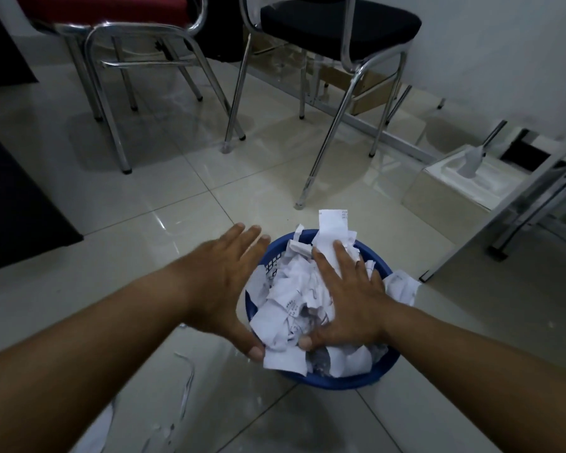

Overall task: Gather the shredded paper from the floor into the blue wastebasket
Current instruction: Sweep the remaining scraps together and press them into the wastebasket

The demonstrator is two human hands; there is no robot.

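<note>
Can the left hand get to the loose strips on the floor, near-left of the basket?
Probably yes. The left hand is open at the left rim of the blue wastebasket and holds nothing. The strips lie on bare tile just nearer the person, with nothing between. It need only draw back.

The left forearm and right forearm are bare. So are the left hand and right hand, whose nails are short. A dark band on one right finger may be a ring.
</note>
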